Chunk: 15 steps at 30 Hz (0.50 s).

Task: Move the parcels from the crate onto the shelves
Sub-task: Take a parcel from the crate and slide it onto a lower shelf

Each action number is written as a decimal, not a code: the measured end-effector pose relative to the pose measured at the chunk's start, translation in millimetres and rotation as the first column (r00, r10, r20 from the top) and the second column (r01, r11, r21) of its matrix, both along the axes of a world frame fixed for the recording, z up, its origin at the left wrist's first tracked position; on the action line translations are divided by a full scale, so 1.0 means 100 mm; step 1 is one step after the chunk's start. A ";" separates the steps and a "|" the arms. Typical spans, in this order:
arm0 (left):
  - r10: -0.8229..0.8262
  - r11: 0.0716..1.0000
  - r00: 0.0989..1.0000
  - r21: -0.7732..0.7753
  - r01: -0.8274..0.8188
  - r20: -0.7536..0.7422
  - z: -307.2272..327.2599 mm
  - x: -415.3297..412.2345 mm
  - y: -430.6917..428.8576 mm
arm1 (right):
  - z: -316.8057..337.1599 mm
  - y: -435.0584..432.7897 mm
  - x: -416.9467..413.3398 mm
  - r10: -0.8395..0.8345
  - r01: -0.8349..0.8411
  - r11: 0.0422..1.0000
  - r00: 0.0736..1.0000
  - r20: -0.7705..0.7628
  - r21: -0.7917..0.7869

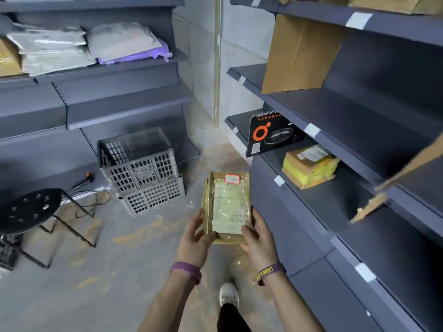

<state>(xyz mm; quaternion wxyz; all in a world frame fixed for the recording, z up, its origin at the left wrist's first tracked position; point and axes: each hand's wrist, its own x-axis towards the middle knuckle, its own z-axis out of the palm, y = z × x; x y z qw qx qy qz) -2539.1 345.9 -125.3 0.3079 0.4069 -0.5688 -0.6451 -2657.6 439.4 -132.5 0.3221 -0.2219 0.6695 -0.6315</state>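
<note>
The left hand [195,232] and right hand [257,236] grip the near end of a flat parcel [226,206] over the floor, beside the shelves [318,202]. It looks light, stiff and slippery with tape.

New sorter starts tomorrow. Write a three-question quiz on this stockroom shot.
1. True or false: both hands grip the taped parcel.
2. Which lies nearer the yellow-taped parcel on the right shelf: A) black pan box B) purple mailer?
3. How many grey crates are stacked on the floor?

Key: 1 true, left hand and right hand; 2 A; 3 two.
</note>
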 end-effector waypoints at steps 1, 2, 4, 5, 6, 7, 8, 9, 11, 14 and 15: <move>0.009 1.000 1.000 0.000 -0.009 0.004 -0.01 -0.12 -0.18 | -0.03 -0.20 -0.13 0.015 -0.015 1.000 1.000 -0.002 0.004; 0.019 1.000 1.000 0.000 -0.019 0.011 -0.01 -0.25 -0.36 | -0.06 -0.41 -0.27 0.034 -0.034 0.999 0.999 -0.001 0.007; 0.045 0.999 0.999 -0.008 -0.045 0.028 0.01 -0.49 -0.73 | -0.08 -0.82 -0.54 0.070 -0.070 0.997 0.998 0.007 0.019; 0.061 0.998 0.997 -0.007 -0.061 0.038 0.03 -0.61 -0.91 | -0.09 -1.01 -0.67 0.085 -0.085 0.996 0.996 0.012 0.025; 0.077 0.997 0.996 0.000 -0.077 0.049 0.04 -0.73 -1.08 | -0.09 -1.19 -0.79 0.097 -0.097 0.995 0.995 0.017 0.029; 0.093 0.996 0.994 0.007 -0.094 0.059 0.05 -0.84 -1.25 | -0.08 -1.36 -0.91 0.106 -0.107 0.994 0.994 0.015 0.033; 0.106 0.994 0.992 0.014 -0.107 0.064 0.05 -0.95 -1.41 | -0.06 -1.53 -1.04 0.116 -0.117 0.992 0.993 0.012 0.037; 0.116 0.993 0.991 0.022 -0.117 0.068 0.06 -1.05 -1.55 | -0.05 -1.68 -1.16 0.127 -0.127 0.991 0.992 0.016 0.039; 0.138 0.989 0.987 0.041 -0.141 0.077 0.07 -1.24 -1.82 | -0.02 -1.98 -1.39 0.151 -0.152 0.988 0.988 0.027 0.038; 0.164 0.982 0.984 0.086 -0.170 0.073 0.08 -1.55 -2.19 | 0.00 -2.33 -1.66 0.187 -0.187 0.982 0.982 0.001 0.035; 0.164 0.981 0.984 0.091 -0.170 0.072 0.10 -1.65 -2.32 | 0.00 -2.44 -1.75 0.199 -0.198 0.980 0.980 -0.010 0.030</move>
